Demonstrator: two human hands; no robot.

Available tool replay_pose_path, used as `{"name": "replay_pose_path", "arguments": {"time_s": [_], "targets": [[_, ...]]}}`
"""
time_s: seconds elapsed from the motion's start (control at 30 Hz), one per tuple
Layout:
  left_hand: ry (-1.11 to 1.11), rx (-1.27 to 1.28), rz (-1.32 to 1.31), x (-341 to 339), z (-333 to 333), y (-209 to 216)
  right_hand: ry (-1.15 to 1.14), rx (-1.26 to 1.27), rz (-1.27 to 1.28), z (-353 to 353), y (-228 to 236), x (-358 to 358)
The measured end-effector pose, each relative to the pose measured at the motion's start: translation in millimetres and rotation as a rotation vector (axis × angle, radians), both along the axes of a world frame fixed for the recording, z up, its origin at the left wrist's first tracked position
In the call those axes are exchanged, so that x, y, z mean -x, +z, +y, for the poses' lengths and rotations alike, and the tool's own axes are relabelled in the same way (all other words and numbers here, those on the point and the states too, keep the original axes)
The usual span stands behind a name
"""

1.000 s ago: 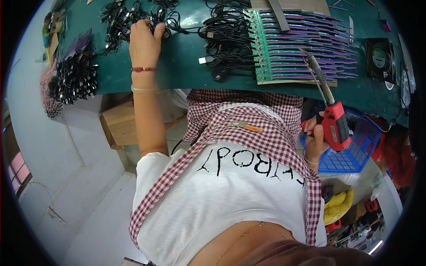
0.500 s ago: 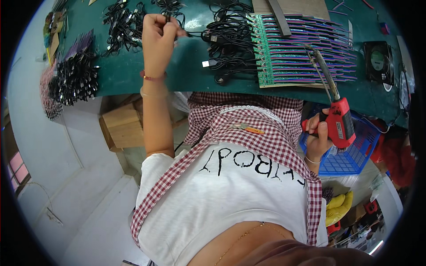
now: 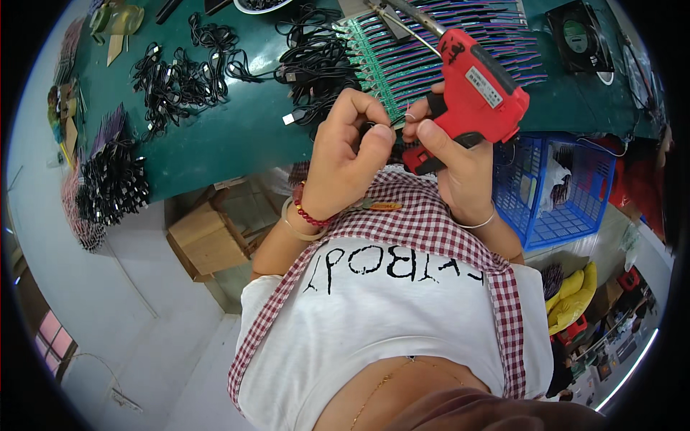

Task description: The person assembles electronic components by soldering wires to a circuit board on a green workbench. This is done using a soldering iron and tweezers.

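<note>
My right hand [image 3: 463,161] grips a red soldering gun [image 3: 480,86] by its handle, with the metal tip end pointing up and left over the table. Close on its left, the fingers of my left hand [image 3: 351,154] are pinched on a black cable [image 3: 368,128], most of which the hand hides. Thumb and fingertips of both hands nearly meet at the table's near edge. Just beyond them lies a row of green circuit boards [image 3: 370,68] with dark, blue and pink wires fanning to the right. A thin pale strand shows at my right fingertips.
Black USB cables [image 3: 305,68] lie left of the boards, with another heap [image 3: 180,79] further left. A bundle of cables [image 3: 111,183] hangs off the table's left end. At the right are a black fan [image 3: 577,36] and, below the table, a blue crate [image 3: 532,208]. A cardboard box [image 3: 208,241] stands below left.
My left hand has come from the cable heap toward me and right, beside my right hand. The soldering gun has been raised and moved left. The view has shifted too.
</note>
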State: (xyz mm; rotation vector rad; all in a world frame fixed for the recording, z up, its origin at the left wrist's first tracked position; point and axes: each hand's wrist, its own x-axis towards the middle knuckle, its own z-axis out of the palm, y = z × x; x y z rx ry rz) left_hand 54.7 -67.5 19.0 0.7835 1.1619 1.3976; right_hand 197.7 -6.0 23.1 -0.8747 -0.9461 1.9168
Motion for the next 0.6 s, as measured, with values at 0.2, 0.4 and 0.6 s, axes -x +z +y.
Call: {"name": "replay_pose_path", "arguments": {"time_s": [0.2,0.4,0.6], "targets": [[0.0,0.073,0.11,-10,1,-1,-0.054,0.023,0.022,0,2,3],[-0.086,0.086,0.273,-6,5,2,0.048,-0.05,-0.065,6,0,-6],[-0.172,0.077,0.288,-2,3,6,0.197,-0.143,-0.235,6,2,-14]]}}
